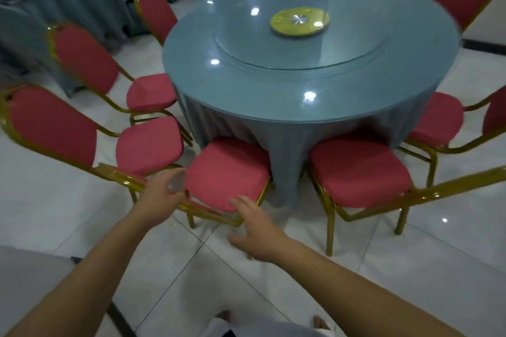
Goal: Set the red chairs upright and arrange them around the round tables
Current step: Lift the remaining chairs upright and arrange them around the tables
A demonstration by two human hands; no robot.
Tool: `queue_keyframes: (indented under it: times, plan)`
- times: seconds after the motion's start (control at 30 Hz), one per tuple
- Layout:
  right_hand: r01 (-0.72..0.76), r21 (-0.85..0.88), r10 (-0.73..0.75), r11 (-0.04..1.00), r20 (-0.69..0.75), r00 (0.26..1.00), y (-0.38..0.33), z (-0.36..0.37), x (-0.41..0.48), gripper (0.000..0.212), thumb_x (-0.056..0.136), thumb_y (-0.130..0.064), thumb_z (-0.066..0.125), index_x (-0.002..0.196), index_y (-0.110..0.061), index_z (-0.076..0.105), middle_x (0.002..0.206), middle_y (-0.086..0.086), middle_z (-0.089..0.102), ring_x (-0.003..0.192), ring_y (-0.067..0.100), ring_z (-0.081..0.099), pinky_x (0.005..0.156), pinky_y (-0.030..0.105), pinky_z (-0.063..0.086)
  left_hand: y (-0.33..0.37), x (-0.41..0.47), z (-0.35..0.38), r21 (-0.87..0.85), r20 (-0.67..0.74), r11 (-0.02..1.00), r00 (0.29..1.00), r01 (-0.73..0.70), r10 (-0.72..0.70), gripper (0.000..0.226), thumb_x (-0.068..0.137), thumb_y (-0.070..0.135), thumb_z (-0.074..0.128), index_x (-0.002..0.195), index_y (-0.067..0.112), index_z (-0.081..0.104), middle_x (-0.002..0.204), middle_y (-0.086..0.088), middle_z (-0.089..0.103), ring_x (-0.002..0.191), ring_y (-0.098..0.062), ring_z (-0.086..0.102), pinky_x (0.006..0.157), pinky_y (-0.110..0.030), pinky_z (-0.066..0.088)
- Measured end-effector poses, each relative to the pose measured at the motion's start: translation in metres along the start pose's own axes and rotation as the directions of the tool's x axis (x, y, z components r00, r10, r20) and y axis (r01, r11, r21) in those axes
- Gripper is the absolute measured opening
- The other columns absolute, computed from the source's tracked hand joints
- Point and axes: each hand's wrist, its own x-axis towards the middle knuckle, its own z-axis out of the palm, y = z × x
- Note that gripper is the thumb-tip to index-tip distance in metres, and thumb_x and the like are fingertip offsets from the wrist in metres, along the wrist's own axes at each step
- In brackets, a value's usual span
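Round table [273, 90] bears only a glass turntable [246, 44] with a yellow disc [299, 20]; nearest red chair [227, 172] upright, seat tucked against the cloth, left hand [161, 191] at its back rail (blurred, grip cannot be told), right hand [254, 227] spread just beside; risk: a skewed push knocks the neighbouring chair [149, 145].

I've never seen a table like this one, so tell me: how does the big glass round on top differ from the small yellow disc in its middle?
The glass turntable spans much of the round table; the yellow disc covers only the centre. The glass turntable is clear and shows the blue-grey top through it; the yellow disc is opaque. Both are round and sit centred on the table.
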Motion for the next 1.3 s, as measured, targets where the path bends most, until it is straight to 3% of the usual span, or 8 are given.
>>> queue_keyframes:
  times: [0.13,0.27,0.47,0.67,0.83,1.03,1.2,1.3]
  plan:
    - [-0.066,-0.136,0.069,0.989,0.024,0.997,-0.077,0.042,0.078,0.098,0.082,-0.04,0.07,0.158,-0.024,0.011,0.165,0.001,0.015,0.15,0.023,0.016,0.12,0.05,0.021,-0.069,-0.012,-0.046,-0.032,-0.024,0.999,0.999,0.026,-0.026,0.062,0.083,0.007,0.069,0.141,0.02,0.052,0.145,-0.003,0.045,0.136,-0.023,0.04,0.114,-0.046,0.034]
    - [-0.104,-0.167,0.12,0.98,0.087,0.989,-0.133,0.088,0.152,0.095,0.078,-0.031,0.075,0.155,-0.021,0.021,0.153,0.005,0.038,0.137,0.028,0.041,0.109,0.046,0.038,-0.124,-0.038,-0.071,-0.206,-0.084,0.976,0.995,-0.064,0.047,0.055,0.085,0.002,0.062,0.134,0.026,0.056,0.144,0.004,0.045,0.135,-0.011,0.038,0.114,-0.034,0.032]
    - [-0.333,-0.301,0.302,0.894,-0.146,0.942,-0.149,0.121,0.21,0.009,0.08,-0.018,0.058,0.088,-0.023,0.055,0.084,0.002,0.055,0.088,0.03,0.061,0.068,0.032,0.041,-0.224,-0.069,-0.097,-0.338,-0.087,0.94,0.992,0.056,-0.09,0.052,0.091,0.013,0.063,0.136,0.036,0.051,0.144,0.012,0.043,0.134,-0.007,0.037,0.11,-0.03,0.032]
    - [-0.358,-0.301,0.318,0.884,-0.174,0.932,-0.138,0.113,0.168,0.013,0.073,-0.005,0.057,0.068,-0.018,0.056,0.068,0.001,0.056,0.074,0.029,0.059,0.06,0.033,0.042,-0.277,-0.033,-0.113,-0.183,0.04,0.977,0.994,0.112,-0.106,0.095,0.082,0.019,0.077,0.154,0.039,0.018,0.161,-0.001,0.018,0.146,-0.025,0.021,0.115,-0.044,0.03]
    - [-0.335,-0.306,0.328,0.891,-0.076,0.942,-0.127,0.105,0.092,0.02,0.075,-0.02,0.068,0.064,-0.033,0.057,0.062,-0.01,0.056,0.066,0.016,0.059,0.058,0.03,0.042,-0.286,-0.001,-0.095,0.138,0.2,0.989,0.979,-0.062,0.034,0.105,0.078,0.035,0.081,0.155,0.042,0.011,0.164,-0.001,0.01,0.15,-0.027,0.008,0.12,-0.051,0.023]
    - [-0.323,-0.367,0.347,0.872,-0.003,0.938,-0.116,0.122,-0.009,0.06,0.072,-0.015,0.06,0.111,-0.061,0.064,0.075,-0.028,0.066,0.079,-0.005,0.062,0.061,0.007,0.042,-0.288,-0.045,-0.05,-0.006,0.724,0.915,0.63,-0.403,0.282,0.077,0.084,0.017,0.056,0.123,0.078,0.032,0.11,0.026,0.053,0.102,-0.007,0.055,0.072,-0.011,0.037]
    - [-0.321,-0.306,0.303,0.896,-0.107,0.947,-0.111,0.154,-0.066,0.056,0.07,-0.016,0.069,0.117,-0.047,0.067,0.106,-0.022,0.072,0.096,0.005,0.063,0.067,-0.006,0.033,-0.292,-0.071,-0.033,-0.077,0.809,0.897,0.498,-0.436,0.311,0.081,0.085,0.006,0.049,0.145,0.056,0.028,0.143,0.024,0.043,0.122,-0.004,0.047,0.091,-0.008,0.034]
    - [-0.38,-0.284,0.35,0.88,-0.151,0.924,-0.107,0.167,-0.076,0.053,0.075,-0.014,0.075,0.12,-0.042,0.069,0.113,-0.018,0.072,0.098,0.008,0.068,0.08,0.006,0.041,-0.286,-0.064,-0.032,-0.11,0.808,0.902,0.491,-0.418,0.326,0.082,0.086,0.0,0.049,0.143,0.056,0.034,0.139,0.031,0.04,0.123,0.001,0.044,0.097,-0.011,0.036]
